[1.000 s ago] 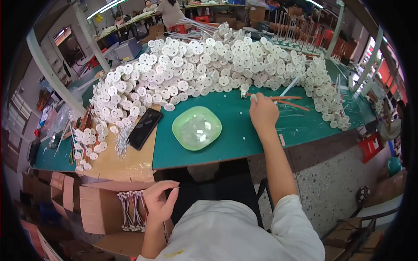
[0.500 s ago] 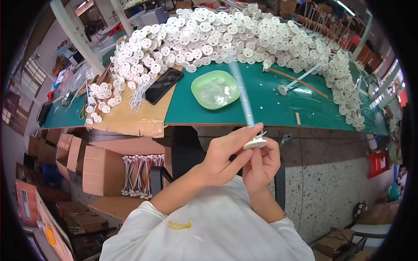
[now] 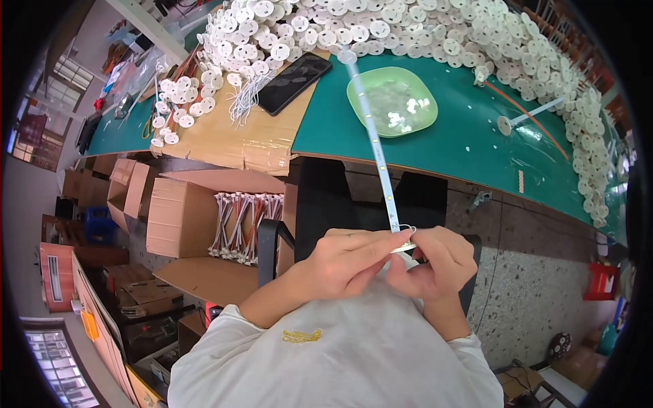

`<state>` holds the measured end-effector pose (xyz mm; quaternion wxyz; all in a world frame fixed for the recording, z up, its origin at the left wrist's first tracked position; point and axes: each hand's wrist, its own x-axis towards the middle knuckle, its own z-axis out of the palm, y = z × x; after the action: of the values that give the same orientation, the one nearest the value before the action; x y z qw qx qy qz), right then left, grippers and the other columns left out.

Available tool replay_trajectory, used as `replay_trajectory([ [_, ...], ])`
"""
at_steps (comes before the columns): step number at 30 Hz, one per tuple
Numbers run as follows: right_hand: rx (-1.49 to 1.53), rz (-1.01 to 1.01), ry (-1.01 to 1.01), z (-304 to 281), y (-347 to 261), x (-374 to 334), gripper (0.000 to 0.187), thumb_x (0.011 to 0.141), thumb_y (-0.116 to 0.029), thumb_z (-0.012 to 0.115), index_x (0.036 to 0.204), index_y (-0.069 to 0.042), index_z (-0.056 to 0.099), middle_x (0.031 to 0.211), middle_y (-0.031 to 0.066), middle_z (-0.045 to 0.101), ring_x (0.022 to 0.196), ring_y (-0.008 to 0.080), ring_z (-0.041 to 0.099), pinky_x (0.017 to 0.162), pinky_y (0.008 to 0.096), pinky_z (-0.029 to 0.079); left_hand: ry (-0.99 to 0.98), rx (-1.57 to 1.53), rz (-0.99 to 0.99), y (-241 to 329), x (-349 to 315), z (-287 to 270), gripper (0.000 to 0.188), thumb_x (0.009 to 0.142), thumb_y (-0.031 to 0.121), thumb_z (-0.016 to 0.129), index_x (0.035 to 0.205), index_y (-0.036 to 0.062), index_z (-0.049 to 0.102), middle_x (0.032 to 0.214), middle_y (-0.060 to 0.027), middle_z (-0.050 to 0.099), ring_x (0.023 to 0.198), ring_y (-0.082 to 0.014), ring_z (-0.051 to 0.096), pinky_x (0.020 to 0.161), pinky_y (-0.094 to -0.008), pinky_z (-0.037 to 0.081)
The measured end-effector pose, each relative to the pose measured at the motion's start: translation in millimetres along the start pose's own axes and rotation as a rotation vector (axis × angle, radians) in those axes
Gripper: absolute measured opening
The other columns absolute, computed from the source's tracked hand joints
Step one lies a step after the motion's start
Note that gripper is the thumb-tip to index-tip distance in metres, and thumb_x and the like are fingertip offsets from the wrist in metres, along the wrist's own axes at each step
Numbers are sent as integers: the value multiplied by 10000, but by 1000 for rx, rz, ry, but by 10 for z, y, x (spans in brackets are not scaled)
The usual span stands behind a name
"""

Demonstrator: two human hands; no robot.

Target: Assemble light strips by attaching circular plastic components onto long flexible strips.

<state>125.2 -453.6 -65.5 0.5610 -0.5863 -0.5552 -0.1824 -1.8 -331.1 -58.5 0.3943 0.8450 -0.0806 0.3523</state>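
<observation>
A clear LED light tube (image 3: 376,153) with a strip of small yellow chips inside slants up and away from my hands, over the table's front edge. Its near end meets a round white cap (image 3: 403,248), partly covered by my fingers. My left hand (image 3: 343,264) is closed, pinching the tube's end and the cap. Curled at the cap's right side, my right hand (image 3: 439,264) has its thumb and fingertips closed on the rim. A thin white wire (image 3: 410,228) loops out beside the right fingertips; whether they grip it is hidden.
On the green table (image 3: 469,146) are a light-green bowl (image 3: 425,126) of small clear pieces, a black phone (image 3: 296,83) and a large heap of white round caps (image 3: 381,28). An open carton (image 3: 173,221) of bundled wired parts stands lower left, by a chair armrest (image 3: 269,251).
The view has shifted, and the table sits higher in it. Both hands have come down nearer my body with the tube; my right fingers have shifted along the cap's right side.
</observation>
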Motion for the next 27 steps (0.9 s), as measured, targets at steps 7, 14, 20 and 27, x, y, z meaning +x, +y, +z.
replay_trajectory([
  [7, 77, -17, -29, 55, -51, 106, 193, 661, -13, 750, 836, 31, 682, 664, 57, 592, 482, 160, 548, 415, 243, 425, 108, 7, -2, -113, -54, -9, 474, 669, -81, 677, 1141, -64, 647, 950, -178, 707, 729, -260, 709, 621, -293, 585],
  [14, 125, -68, -61, 28, -3, 22, 252, 639, 6, 748, 885, -2, 692, 761, 73, 635, 575, 183, 621, 479, 257, 484, 127, 61, 64, -204, -111, -37, 350, 671, -124, 630, 1010, -42, 657, 929, -198, 710, 680, -271, 710, 593, -304, 584],
  [20, 166, -71, -74, 60, 80, -48, 231, 658, 4, 763, 877, -11, 689, 769, 62, 643, 595, 190, 648, 507, 270, 530, 205, -21, 67, -269, -131, -2, 289, 701, -154, 606, 938, 5, 559, 921, -225, 708, 644, -284, 708, 573, -310, 578],
  [27, 51, -83, -66, 67, 32, -65, 224, 668, -10, 779, 871, -17, 684, 756, 53, 641, 582, 189, 644, 492, 272, 530, 168, 19, 74, -265, -129, 10, 262, 642, -121, 675, 853, -25, 552, 939, -254, 687, 603, -281, 666, 530, -300, 557],
])
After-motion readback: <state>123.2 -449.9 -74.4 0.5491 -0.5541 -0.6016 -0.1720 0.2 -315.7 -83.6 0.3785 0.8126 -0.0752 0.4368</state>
